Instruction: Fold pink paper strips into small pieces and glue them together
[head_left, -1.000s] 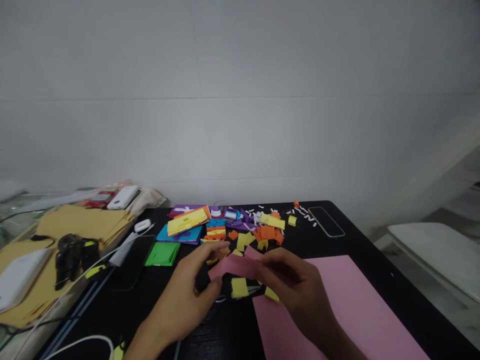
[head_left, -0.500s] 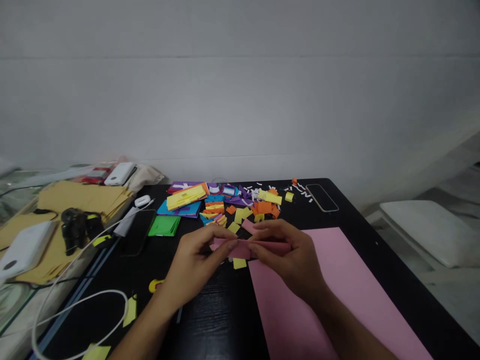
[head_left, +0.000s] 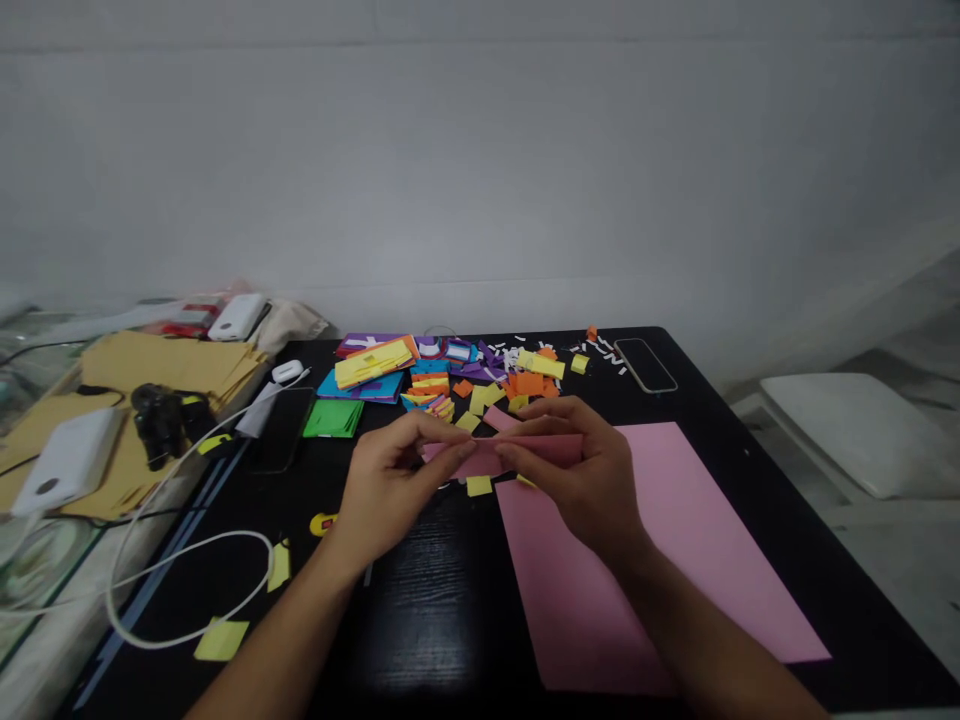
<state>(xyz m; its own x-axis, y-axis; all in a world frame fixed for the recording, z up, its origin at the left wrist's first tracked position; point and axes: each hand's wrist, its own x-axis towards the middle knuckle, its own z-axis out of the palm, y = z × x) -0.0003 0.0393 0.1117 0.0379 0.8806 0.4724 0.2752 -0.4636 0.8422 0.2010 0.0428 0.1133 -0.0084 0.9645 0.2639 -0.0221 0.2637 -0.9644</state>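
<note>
Pink sheet (head_left: 705,545): flat on the black table (head_left: 424,625), the right forearm crossing over it in our view; a lowered arm could, we judge, crease it.
Left hand (head_left: 397,480): thumb and fingers pinch the left part of the pink strip (head_left: 486,462).
Right hand (head_left: 581,475): pinches that strip just beside; uneven pulling could skew or tear it.
Pink strip: between both hands; a loosened pinch could release its fold.
Yellow scraps (head_left: 489,398): just beyond; we think a dropped strip could scatter them.

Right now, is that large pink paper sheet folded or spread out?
Spread out: the large pink paper sheet lies flat on the black tabletop, no fold showing, though the right hand and forearm hide part.
</note>
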